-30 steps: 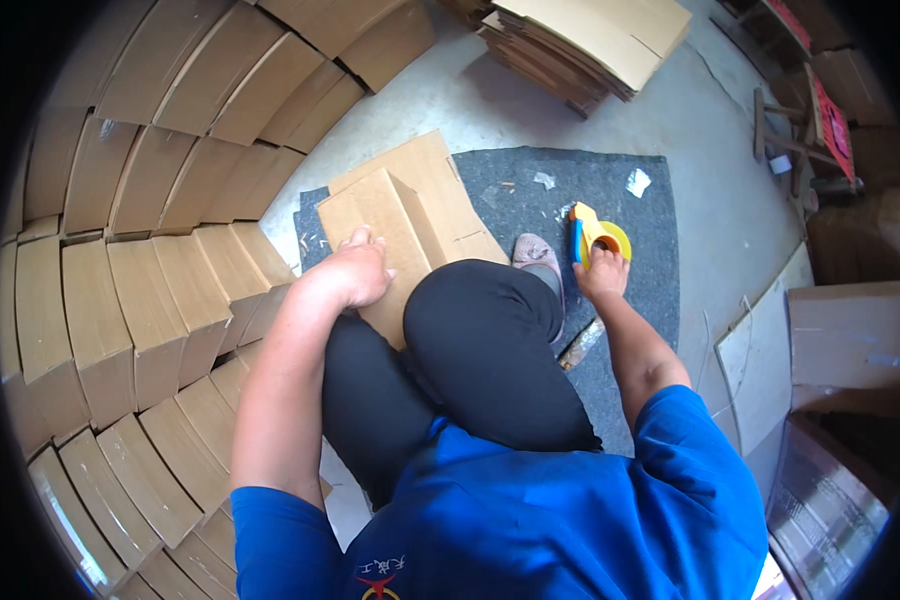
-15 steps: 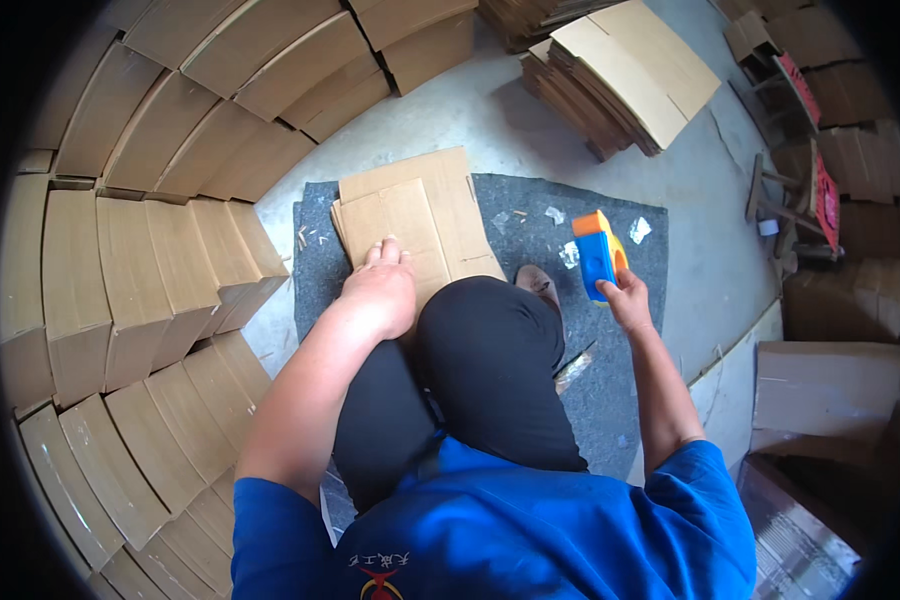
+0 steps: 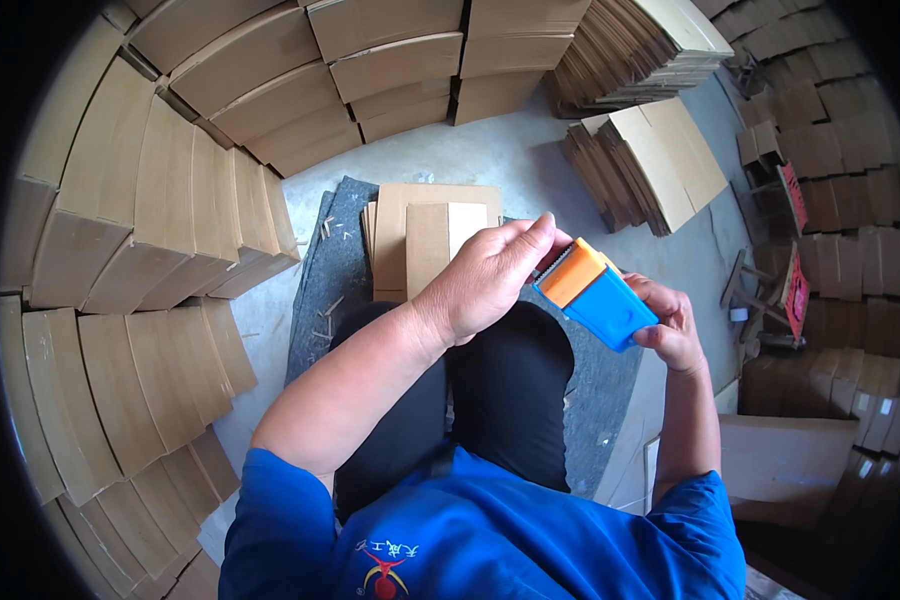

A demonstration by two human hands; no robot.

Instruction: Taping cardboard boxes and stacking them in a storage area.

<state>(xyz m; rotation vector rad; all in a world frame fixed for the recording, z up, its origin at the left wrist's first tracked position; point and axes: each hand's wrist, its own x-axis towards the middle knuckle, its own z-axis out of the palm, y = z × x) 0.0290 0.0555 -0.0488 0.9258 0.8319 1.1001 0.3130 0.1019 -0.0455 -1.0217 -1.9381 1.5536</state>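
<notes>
My right hand [image 3: 671, 325] grips a blue and orange tape dispenser [image 3: 610, 312] above my right knee. Its toothed cutting edge points towards my left hand [image 3: 490, 272]. The thumb and fingers of that hand are pressed together right beside the teeth; what they pinch, if anything, does not show. Beyond my knees lies a small stack of folded cardboard [image 3: 390, 235], with a narrower cardboard piece [image 3: 428, 240] on top. My left hand hides part of this piece and is apart from it.
Piled cardboard boxes [image 3: 160, 370] line the left side and the back. A stack of flat cardboard sheets [image 3: 670, 165] stands at the far right. A dark mat [image 3: 320, 300] with scraps on it covers the floor around my legs. Red-topped stools [image 3: 796, 290] stand at the right.
My left hand has left the cardboard and come up to the dispenser. The right hand has brought the dispenser inward and turned its toothed end to the left. The view has shifted too.
</notes>
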